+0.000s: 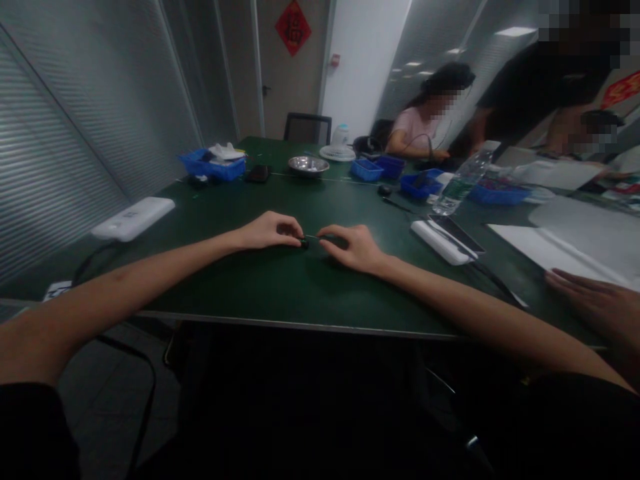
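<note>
My left hand is closed in a pinch just above the green tabletop. Between its thumb and fingertips sits a small black piece with a bit of green on it, too small to name. A thin, light rod spans the short gap from this piece to my right hand. The right thumb and index finger pinch the rod's other end, while the remaining fingers curl behind. Both wrists are low over the middle of the table.
A steel bowl, a blue bin and a phone lie beyond my hands. At right are a water bottle, a white power strip and another person's hand. A white box stands at left.
</note>
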A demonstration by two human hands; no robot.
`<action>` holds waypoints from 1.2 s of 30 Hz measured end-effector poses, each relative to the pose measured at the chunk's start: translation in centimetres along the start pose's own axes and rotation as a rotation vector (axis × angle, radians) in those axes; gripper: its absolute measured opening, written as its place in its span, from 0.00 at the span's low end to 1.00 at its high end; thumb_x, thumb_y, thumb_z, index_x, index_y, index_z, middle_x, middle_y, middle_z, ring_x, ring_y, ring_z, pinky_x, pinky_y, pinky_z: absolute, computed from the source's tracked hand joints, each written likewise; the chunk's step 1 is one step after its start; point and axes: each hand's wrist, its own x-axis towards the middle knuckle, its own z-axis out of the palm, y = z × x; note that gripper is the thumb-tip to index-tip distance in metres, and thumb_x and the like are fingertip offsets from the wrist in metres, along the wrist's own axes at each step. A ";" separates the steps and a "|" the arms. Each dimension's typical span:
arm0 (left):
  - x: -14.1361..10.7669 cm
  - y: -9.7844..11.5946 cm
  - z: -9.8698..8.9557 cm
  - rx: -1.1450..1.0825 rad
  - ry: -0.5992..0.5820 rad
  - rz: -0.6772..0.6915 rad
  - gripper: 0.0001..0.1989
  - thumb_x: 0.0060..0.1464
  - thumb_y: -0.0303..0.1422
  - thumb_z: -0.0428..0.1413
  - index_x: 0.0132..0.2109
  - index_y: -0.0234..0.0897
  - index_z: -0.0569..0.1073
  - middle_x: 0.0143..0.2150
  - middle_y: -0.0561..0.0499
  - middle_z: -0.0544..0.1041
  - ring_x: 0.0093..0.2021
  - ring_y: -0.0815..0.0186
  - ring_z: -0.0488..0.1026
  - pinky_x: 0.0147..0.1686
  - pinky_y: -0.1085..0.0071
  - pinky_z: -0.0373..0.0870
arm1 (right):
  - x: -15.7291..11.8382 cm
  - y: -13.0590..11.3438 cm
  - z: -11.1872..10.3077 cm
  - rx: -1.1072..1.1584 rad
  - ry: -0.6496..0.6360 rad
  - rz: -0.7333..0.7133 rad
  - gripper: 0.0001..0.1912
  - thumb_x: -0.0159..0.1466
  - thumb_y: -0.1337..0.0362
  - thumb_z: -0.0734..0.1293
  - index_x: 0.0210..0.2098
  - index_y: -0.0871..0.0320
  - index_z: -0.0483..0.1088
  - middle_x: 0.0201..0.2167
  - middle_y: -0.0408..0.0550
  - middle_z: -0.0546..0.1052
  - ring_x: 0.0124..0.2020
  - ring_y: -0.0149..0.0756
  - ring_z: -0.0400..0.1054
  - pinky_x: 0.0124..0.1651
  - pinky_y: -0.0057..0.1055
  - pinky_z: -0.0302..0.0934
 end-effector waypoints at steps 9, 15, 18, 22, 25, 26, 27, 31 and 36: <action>-0.1 -0.2 -0.7 0.051 -0.037 0.024 0.17 0.60 0.44 0.64 0.49 0.37 0.82 0.45 0.46 0.80 0.43 0.62 0.76 0.42 0.68 0.71 | 0.0 -0.2 -0.1 0.007 -0.017 -0.037 0.17 0.71 0.55 0.65 0.51 0.57 0.78 0.29 0.44 0.80 0.23 0.30 0.67 0.32 0.28 0.56; -0.2 -0.7 -0.9 0.061 -0.019 -0.013 0.17 0.60 0.43 0.64 0.50 0.37 0.81 0.47 0.45 0.81 0.45 0.60 0.77 0.44 0.66 0.71 | 0.1 -0.4 -0.2 0.003 -0.029 -0.042 0.18 0.71 0.55 0.64 0.50 0.58 0.79 0.30 0.45 0.81 0.23 0.30 0.67 0.31 0.28 0.57; -0.2 -0.8 -0.9 0.056 -0.020 -0.020 0.17 0.60 0.43 0.64 0.50 0.37 0.81 0.48 0.44 0.81 0.47 0.59 0.77 0.45 0.65 0.72 | 0.1 -0.4 -0.2 0.002 -0.037 -0.044 0.18 0.71 0.54 0.64 0.51 0.57 0.79 0.32 0.46 0.82 0.24 0.30 0.68 0.32 0.28 0.58; -0.2 -0.7 -0.9 0.045 -0.011 -0.006 0.16 0.60 0.43 0.64 0.48 0.36 0.81 0.48 0.44 0.81 0.49 0.59 0.77 0.50 0.63 0.72 | 0.1 -0.3 -0.1 -0.009 -0.037 -0.040 0.18 0.71 0.55 0.65 0.51 0.57 0.79 0.33 0.46 0.83 0.24 0.31 0.69 0.32 0.28 0.58; -0.2 -0.6 -0.8 0.051 -0.015 -0.006 0.16 0.60 0.43 0.64 0.48 0.36 0.81 0.48 0.45 0.81 0.49 0.59 0.77 0.50 0.63 0.72 | 0.1 -0.1 0.0 -0.008 -0.040 -0.050 0.18 0.71 0.55 0.65 0.52 0.57 0.79 0.35 0.47 0.83 0.25 0.31 0.70 0.33 0.28 0.59; -0.2 -0.6 -0.8 0.053 -0.018 -0.007 0.16 0.60 0.43 0.64 0.48 0.36 0.81 0.48 0.45 0.81 0.49 0.59 0.77 0.50 0.64 0.72 | 0.0 0.0 0.0 -0.007 -0.041 -0.054 0.18 0.71 0.54 0.64 0.52 0.57 0.79 0.35 0.47 0.83 0.25 0.31 0.70 0.33 0.28 0.59; -0.2 -0.6 -0.8 0.056 -0.021 -0.009 0.16 0.60 0.43 0.63 0.48 0.36 0.80 0.48 0.45 0.81 0.49 0.59 0.77 0.49 0.64 0.72 | 0.0 0.0 0.0 -0.006 -0.044 -0.056 0.18 0.71 0.54 0.64 0.52 0.57 0.79 0.36 0.47 0.83 0.25 0.31 0.70 0.33 0.28 0.59; -0.3 -0.4 -0.8 0.083 -0.024 -0.020 0.16 0.61 0.43 0.62 0.50 0.36 0.80 0.48 0.45 0.81 0.47 0.59 0.77 0.45 0.66 0.71 | 0.0 0.2 0.0 -0.010 -0.066 -0.070 0.19 0.73 0.54 0.63 0.54 0.57 0.78 0.37 0.48 0.84 0.27 0.32 0.72 0.35 0.29 0.61; -0.4 -0.3 -0.9 0.097 -0.040 -0.021 0.17 0.62 0.43 0.61 0.52 0.37 0.80 0.48 0.45 0.80 0.45 0.60 0.77 0.42 0.67 0.70 | 0.1 0.1 0.1 -0.024 -0.106 -0.100 0.20 0.74 0.54 0.62 0.57 0.57 0.76 0.42 0.50 0.84 0.31 0.34 0.75 0.38 0.29 0.63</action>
